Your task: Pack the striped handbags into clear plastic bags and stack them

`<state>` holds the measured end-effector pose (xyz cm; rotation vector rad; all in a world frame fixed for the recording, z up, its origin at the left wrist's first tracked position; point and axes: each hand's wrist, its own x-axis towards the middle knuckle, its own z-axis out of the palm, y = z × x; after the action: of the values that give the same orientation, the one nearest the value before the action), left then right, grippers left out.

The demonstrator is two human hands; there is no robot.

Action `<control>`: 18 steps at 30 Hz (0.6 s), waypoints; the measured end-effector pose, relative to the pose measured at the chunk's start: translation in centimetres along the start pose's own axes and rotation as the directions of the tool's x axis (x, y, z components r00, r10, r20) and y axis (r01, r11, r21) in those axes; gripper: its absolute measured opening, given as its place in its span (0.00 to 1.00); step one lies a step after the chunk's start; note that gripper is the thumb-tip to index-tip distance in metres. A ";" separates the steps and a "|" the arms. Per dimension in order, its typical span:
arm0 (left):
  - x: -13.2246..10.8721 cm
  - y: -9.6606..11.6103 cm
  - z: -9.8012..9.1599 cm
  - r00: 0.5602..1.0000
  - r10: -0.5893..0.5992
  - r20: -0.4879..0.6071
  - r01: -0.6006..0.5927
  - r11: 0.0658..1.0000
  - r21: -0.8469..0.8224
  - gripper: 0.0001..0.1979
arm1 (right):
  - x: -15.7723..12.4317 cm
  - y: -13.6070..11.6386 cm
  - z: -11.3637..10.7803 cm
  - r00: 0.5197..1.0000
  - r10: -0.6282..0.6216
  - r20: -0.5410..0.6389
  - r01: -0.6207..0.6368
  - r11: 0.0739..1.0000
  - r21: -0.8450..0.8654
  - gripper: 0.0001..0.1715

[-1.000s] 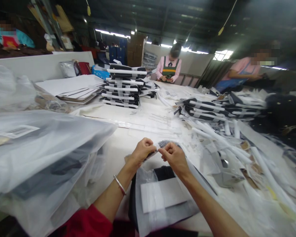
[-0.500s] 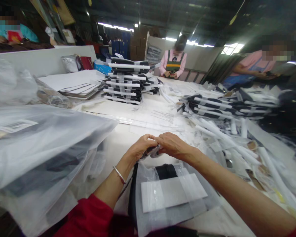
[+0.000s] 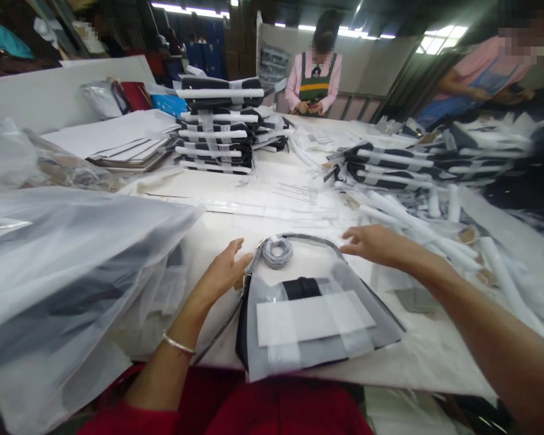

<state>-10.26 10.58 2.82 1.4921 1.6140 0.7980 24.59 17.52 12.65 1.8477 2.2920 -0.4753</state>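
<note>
Head view: left hand (image 3: 226,266) and right hand (image 3: 369,243) flank the strap (image 3: 315,237), grips released, seemingly because the bench (image 3: 220,226) carries the bag (image 3: 320,351).

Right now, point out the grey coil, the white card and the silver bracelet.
Grey coil (image 3: 276,261), head view: ring's near side.
White card (image 3: 315,318), head view: centre of face.
Silver bracelet (image 3: 178,345), head view: middle of band.

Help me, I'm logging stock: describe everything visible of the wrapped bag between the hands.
The dark bag lies on the table, mostly under cloudy, plastic-looking wrapping. A pale card, crossed by clear tape, sits below a dark band. A wrapped strap arches beyond, a grey coil near its left end. The left hand and right hand are close; contact is unclear.
</note>
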 end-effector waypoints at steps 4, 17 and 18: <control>-4.3 -2.0 -0.4 0.994 -0.111 0.004 0.111 0.992 -0.053 0.38 | -6.6 6.2 4.3 0.926 0.178 0.334 -0.309 0.866 0.394 0.28; -6.4 -2.0 0.2 0.990 -0.138 -0.008 0.137 0.985 -0.103 0.30 | -13.6 4.1 13.7 0.948 0.161 0.276 -0.313 0.643 0.699 0.35; -6.1 -1.9 -0.1 0.990 -0.131 -0.045 0.129 0.991 -0.037 0.27 | -13.7 4.4 13.4 0.959 0.168 0.230 -0.281 0.687 0.671 0.35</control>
<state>-11.29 4.37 2.02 1.3386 1.7059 0.7889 30.98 1.11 3.79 2.2468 1.8573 -1.5612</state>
